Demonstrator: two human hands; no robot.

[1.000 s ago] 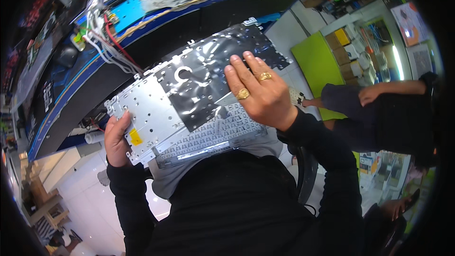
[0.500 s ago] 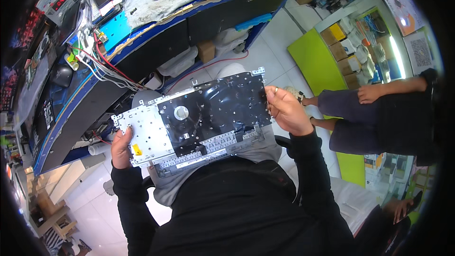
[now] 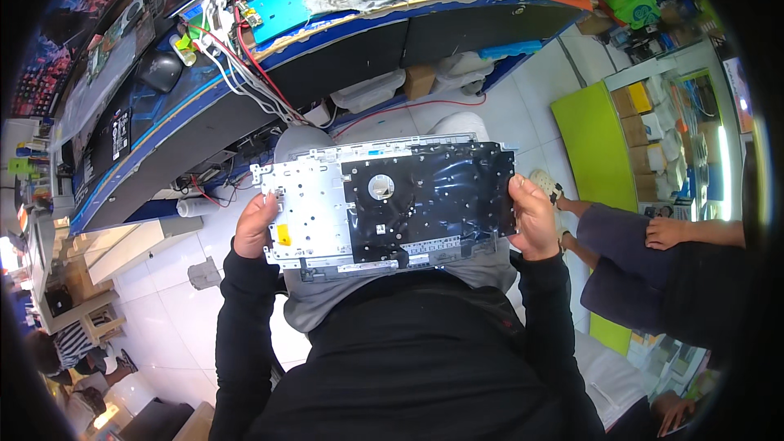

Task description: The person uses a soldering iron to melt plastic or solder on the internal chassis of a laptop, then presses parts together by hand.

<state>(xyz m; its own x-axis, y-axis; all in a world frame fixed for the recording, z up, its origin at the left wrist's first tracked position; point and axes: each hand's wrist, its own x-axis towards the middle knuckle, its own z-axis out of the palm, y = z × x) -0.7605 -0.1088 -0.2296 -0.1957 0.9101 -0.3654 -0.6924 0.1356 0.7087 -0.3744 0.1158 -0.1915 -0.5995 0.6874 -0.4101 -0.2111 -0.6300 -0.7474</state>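
Observation:
Between my two hands is a laptop keyboard (image 3: pixel 318 196), its silvery metal back plate turned up. Black plastic film (image 3: pixel 457 188) covers most of its right part, with a round hole in it, and a yellow sticker (image 3: pixel 283 234) marks the left end. My left hand (image 3: pixel 256 227) grips the left edge, thumb on top. At the opposite edge my right hand (image 3: pixel 535 219) holds it with the thumb over the film. Behind and below the plate, a grey laptop casing (image 3: pixel 327 273) lies across my lap; whether the two touch is hard to see.
A curved workbench (image 3: pixel 327 49) stands ahead, with cables (image 3: pixel 237 73), a black mouse (image 3: pixel 159 71) and a blue mat (image 3: pixel 280 12). On the right a person in dark shorts (image 3: pixel 625 253) stands by a green-sided display cabinet (image 3: pixel 592 135).
The keyboard has levelled out from its tilt and sits more squarely over the grey casing, whose far edge now shows. My view has swung left. Both hands keep their hold.

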